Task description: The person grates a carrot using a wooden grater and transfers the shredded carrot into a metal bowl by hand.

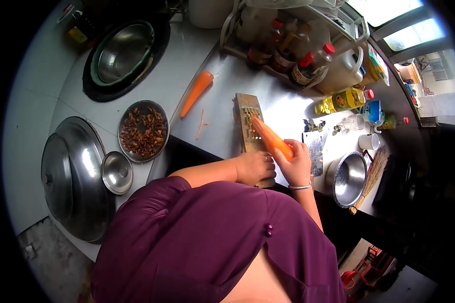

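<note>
While the right hand (pixel 294 160) is clamped on a carrot (pixel 272 137) touching the grater (pixel 249 107) mid-scene, slipping could nick it tbh | left hand (pixel 255 168) clamped on grater's near end, loosen that = skid | second carrot (pixel 197 92) lies left, might roll if bumped

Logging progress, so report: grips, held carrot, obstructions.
Left grip on flat grater, near end. Right grip on held carrot, tip at grater face. Second carrot apart; nothing visibly blocking.

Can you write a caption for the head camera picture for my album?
Left hand grips the grater while right hand holds a carrot against it.
</note>
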The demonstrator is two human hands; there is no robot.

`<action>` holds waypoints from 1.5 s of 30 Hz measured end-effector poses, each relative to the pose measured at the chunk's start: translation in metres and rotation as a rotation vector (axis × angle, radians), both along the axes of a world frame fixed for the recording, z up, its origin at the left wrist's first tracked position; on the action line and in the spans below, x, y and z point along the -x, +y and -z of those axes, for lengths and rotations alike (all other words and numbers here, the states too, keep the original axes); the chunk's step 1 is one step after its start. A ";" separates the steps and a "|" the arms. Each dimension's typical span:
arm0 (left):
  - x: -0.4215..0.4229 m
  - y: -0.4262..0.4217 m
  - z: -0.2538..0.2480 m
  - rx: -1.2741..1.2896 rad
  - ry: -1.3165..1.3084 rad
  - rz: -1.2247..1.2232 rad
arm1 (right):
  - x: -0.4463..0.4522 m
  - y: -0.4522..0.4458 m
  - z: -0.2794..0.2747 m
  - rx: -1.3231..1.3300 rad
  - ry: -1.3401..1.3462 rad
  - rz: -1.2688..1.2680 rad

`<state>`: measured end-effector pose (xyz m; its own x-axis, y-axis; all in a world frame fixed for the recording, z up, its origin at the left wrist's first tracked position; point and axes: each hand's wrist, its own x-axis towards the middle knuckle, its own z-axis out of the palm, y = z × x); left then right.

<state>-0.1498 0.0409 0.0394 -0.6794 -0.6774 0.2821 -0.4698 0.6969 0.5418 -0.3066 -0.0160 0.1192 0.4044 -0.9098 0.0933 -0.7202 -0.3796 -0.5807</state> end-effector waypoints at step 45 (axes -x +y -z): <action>-0.001 -0.017 0.010 0.214 0.258 0.040 | -0.067 -0.143 0.067 -0.687 -0.397 0.347</action>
<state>-0.1487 0.0241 0.0295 -0.5920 -0.5584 0.5812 -0.3065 0.8229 0.4784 -0.2399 -0.1591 0.0518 0.1473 -0.8824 -0.4469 -0.4255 0.3514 -0.8340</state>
